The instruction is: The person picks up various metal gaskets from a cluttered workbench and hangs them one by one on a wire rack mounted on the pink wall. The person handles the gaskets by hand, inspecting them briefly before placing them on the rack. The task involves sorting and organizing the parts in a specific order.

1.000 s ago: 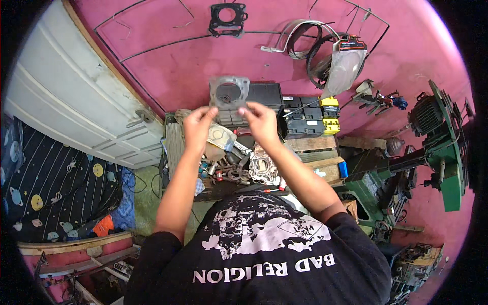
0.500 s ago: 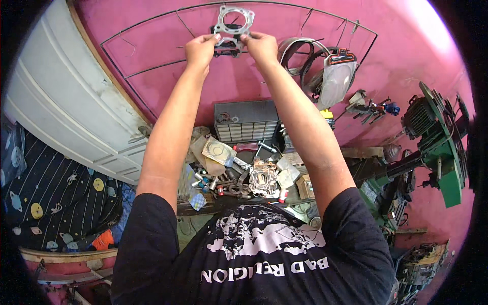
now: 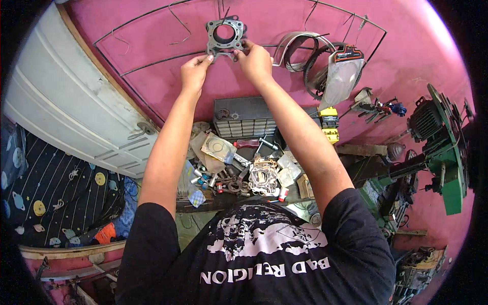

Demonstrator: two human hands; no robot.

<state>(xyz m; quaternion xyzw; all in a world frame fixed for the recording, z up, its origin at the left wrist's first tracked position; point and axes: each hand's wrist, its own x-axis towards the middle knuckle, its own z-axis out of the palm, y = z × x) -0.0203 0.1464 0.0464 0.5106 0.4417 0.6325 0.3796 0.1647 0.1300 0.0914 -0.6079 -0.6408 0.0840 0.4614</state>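
Both my arms reach up to the wire rack on the pink wall. A flat grey metal cylinder gasket, with one large round hole and small bolt holes, is up against the rack. Behind it show the edges of darker gaskets, and a thin hook wire passes by its top. My left hand is closed, pinching the lower left corner. At the lower right corner, my right hand has thumb and fingers closed on the edge. Whether the hook carries the gasket's weight cannot be seen.
Belts and a clear packet hang to the right on the rack. Below, the bench holds a drawer cabinet, a metal engine part and loose tools. A green machine stands right, a white door left.
The gasket has moved down and left and now overlaps the darker gaskets behind it. Both hands sit lower, with their hold on its lower edge kept. The view has shifted slightly.
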